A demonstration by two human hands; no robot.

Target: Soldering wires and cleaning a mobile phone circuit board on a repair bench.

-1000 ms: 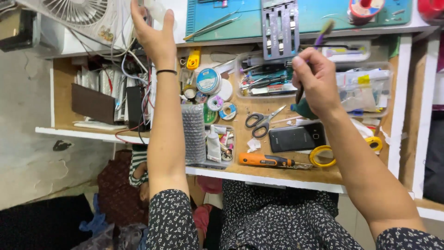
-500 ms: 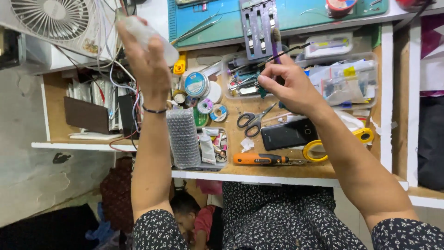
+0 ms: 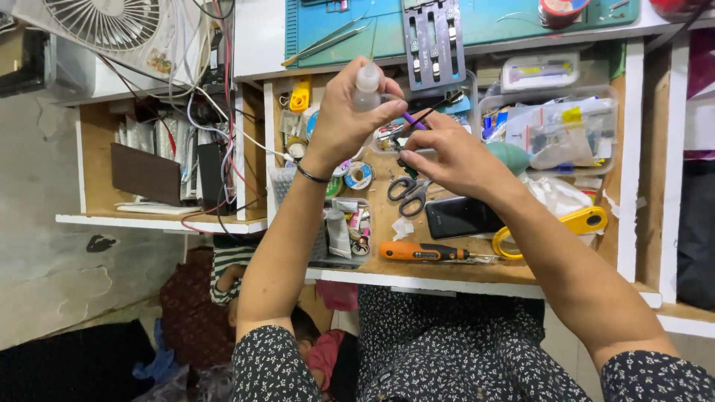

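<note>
Left hand (image 3: 344, 123) gripping small bottle (image 3: 366, 83), right hand (image 3: 454, 156) pinching purple brush (image 3: 414, 120)

squeeze bottle (image 3: 367, 83) looks like cloudy soft plastic; scissors (image 3: 408, 195) – shiny metal blades; phone (image 3: 462, 217) glossy black; drawer (image 3: 447, 257) bare matt wood

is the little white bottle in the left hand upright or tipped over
Upright. The small white bottle sits in the left hand with its narrow neck and tip pointing toward the mat, away from the wrist, not laid sideways. The right hand holds a thin purple-handled tool beside it.
</note>
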